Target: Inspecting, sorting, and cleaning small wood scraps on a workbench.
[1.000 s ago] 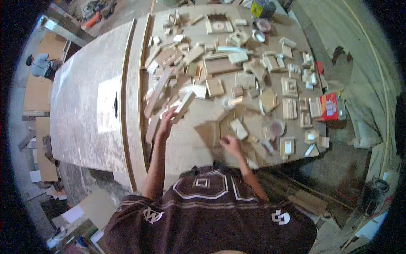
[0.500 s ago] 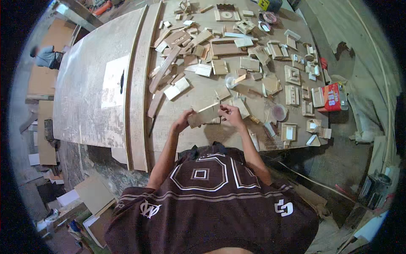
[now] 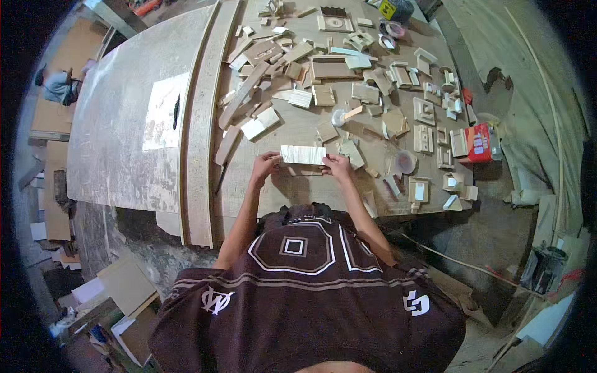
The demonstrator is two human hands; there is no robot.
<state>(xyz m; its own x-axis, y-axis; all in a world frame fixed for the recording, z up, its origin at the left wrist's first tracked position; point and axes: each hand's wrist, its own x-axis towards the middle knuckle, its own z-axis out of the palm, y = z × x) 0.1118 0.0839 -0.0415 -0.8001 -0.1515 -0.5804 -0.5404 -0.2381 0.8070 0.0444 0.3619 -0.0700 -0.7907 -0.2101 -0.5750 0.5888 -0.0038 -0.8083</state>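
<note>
Between my hands I hold a small rectangular wooden board [image 3: 303, 155], its pale, streaked face turned up, above the near part of the worktable [image 3: 280, 202]. My left hand [image 3: 267, 166] grips its left end, and my right hand [image 3: 337, 167] pinches its right end. Under the board's lower edge, a thin strip of wood shows on the table. Close to my right hand lies a flat pale wood piece [image 3: 352, 153]. A clear cup [image 3: 339, 117] with a wooden stick in it stands a little farther off.
A heap of wood offcuts [image 3: 264, 53] covers the far middle. Small wooden assemblies [image 3: 424, 110] stand along the right, near a red package [image 3: 479, 143] and a round clear tub [image 3: 405, 163]. Long planks [image 3: 205, 124] lie left. Another person [image 3: 60, 87] is at the far left.
The board has turned from a tilted position to level, and its pale face now shows. My right hand has shifted from fingering its upper corner to pinching its right end.
</note>
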